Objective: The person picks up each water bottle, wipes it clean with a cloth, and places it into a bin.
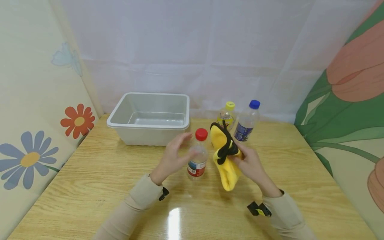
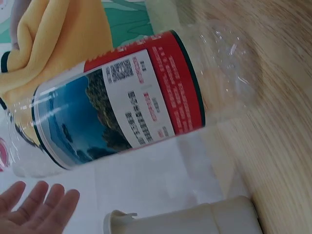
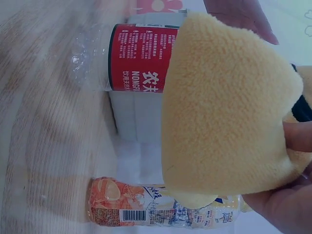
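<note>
A clear plastic bottle [image 1: 197,163] with a red cap and a red, white and blue label stands upright on the table. My left hand [image 1: 176,156] is beside it, fingers spread and thumb overlapping the bottle in the head view. In the left wrist view those fingertips [image 2: 72,197] show a gap from the bottle's side. To the right of the bottle, my right hand [image 1: 248,162] grips a bunched yellow fleece cloth [image 1: 229,173] with black edging. Its lower end hangs down, and in the right wrist view the cloth [image 3: 224,107] covers part of the red label.
A pale grey plastic bin [image 1: 150,126] stands at the back left, behind my left hand. Behind the cloth are a yellow-capped bottle [image 1: 227,115] and a blue-capped bottle [image 1: 247,121], the latter tilted in the head view. A white sheet [image 1: 192,50] hangs along the table's back edge.
</note>
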Available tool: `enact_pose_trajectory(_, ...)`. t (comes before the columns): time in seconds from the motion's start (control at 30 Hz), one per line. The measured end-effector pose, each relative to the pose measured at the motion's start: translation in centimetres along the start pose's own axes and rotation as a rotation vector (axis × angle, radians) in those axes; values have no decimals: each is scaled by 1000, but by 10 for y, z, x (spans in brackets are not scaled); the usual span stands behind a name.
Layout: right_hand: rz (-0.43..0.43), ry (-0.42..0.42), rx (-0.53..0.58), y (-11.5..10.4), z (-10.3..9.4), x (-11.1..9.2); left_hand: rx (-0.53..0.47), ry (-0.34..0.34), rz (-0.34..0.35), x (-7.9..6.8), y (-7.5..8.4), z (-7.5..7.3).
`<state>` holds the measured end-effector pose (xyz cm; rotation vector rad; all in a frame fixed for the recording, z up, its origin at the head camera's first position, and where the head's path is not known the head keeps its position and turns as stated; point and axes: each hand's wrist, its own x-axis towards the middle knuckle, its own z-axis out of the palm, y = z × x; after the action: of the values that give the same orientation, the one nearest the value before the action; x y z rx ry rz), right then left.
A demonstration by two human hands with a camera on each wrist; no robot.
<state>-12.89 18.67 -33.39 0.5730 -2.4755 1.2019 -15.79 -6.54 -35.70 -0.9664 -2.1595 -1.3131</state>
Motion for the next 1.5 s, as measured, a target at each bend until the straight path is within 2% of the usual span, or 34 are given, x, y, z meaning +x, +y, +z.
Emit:
enact_pose_trajectory(0.1, 5, 11, 6, -1, 1, 1, 51, 31, -10, 1, 4, 3)
enact_pose_trajectory(0.23, -14, 31, 22, 0, 2, 2, 85, 33, -23, 1, 6, 6)
enact_pose_trajectory(0.67, -98, 93, 131, -4, 4, 4, 27, -49, -91, 2, 8, 1)
enact_pose_trajectory(1.0, -146, 80, 274, -4, 9, 7, -7, -106, -83, 3, 7, -5)
enact_pose_trajectory(1.27, -210, 53, 338, -4, 15, 10, -9, -135, -79, 4, 8, -6)
enact_pose_trajectory(1.4, -186, 14, 354, -4, 17, 12, -13, -138, -64, 4, 9, -6)
enact_pose_trajectory(1.5, -142, -27, 321, -4, 18, 12, -14, -142, -60, 4, 8, -6)
